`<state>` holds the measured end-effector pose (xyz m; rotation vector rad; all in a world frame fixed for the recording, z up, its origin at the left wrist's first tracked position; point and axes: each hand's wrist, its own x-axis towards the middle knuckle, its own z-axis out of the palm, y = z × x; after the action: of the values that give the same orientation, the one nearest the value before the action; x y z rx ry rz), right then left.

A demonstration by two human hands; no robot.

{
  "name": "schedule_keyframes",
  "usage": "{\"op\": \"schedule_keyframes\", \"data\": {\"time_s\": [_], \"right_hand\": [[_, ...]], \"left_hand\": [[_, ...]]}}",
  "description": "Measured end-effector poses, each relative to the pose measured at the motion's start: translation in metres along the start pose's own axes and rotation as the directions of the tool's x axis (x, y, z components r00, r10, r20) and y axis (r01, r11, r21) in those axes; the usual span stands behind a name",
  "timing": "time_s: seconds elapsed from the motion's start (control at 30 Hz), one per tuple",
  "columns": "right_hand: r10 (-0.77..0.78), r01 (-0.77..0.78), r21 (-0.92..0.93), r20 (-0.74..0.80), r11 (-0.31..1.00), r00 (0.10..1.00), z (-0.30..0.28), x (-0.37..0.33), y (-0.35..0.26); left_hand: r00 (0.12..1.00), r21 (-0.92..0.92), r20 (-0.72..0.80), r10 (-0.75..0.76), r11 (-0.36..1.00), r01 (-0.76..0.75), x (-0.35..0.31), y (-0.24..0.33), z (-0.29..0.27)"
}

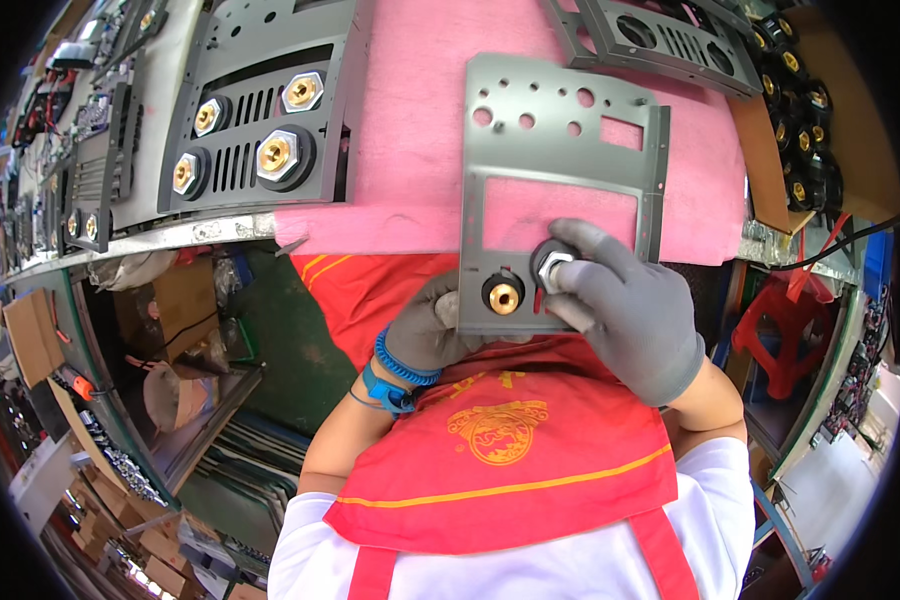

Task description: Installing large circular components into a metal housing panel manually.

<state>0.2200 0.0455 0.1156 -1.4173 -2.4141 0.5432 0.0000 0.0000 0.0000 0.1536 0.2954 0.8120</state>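
A grey sheet-metal panel [545, 155] with round holes, a wide cutout and side flanges lies partly on the pink mat, its near end jutting past the table edge. My left hand [425, 330], in a grey glove, grips the panel's lower left edge, with some fingers hidden behind it. My right hand [635, 310], also gloved, pinches a black round fitting with a silver hex nut [553, 268] at the panel's near right part. Whether that fitting sits in a hole cannot be told. Left of it, a black-collared brass fitting [503, 294] sits in the panel.
Stacked panels with brass fittings [245, 110] stand at the left on the table. More panels [660, 40] lie at the far right, by a cardboard box [860, 130] of black and brass fittings [795, 120]. Pink mat [410, 120] covers the middle. A red stool [782, 335] stands below.
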Motion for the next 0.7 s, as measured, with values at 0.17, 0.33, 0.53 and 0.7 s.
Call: {"op": "schedule_keyframes", "data": {"time_s": [0.17, 0.33, 0.53, 0.7], "right_hand": [[-0.036, 0.029, 0.084, 0.081, 0.996, 0.996, -0.006, 0.001, 0.002], [-0.099, 0.074, 0.262, 0.084, 0.962, 0.991, -0.008, 0.007, 0.012], [-0.313, 0.239, 0.41, 0.124, 0.88, 0.942, -0.011, 0.032, 0.003], [-0.326, 0.235, 0.315, 0.276, 0.92, 0.904, -0.028, 0.042, -0.004]], "left_hand": [[0.995, 0.025, 0.086, -0.045, 0.999, 0.043, 0.001, 0.007, 0.01], [0.988, 0.126, -0.14, -0.059, 0.989, 0.077, 0.001, 0.013, 0.032], [0.987, 0.326, -0.159, 0.026, 0.945, 0.028, -0.007, 0.027, 0.047], [0.986, 0.243, -0.162, 0.026, 0.97, 0.014, -0.003, 0.034, 0.063]]}}
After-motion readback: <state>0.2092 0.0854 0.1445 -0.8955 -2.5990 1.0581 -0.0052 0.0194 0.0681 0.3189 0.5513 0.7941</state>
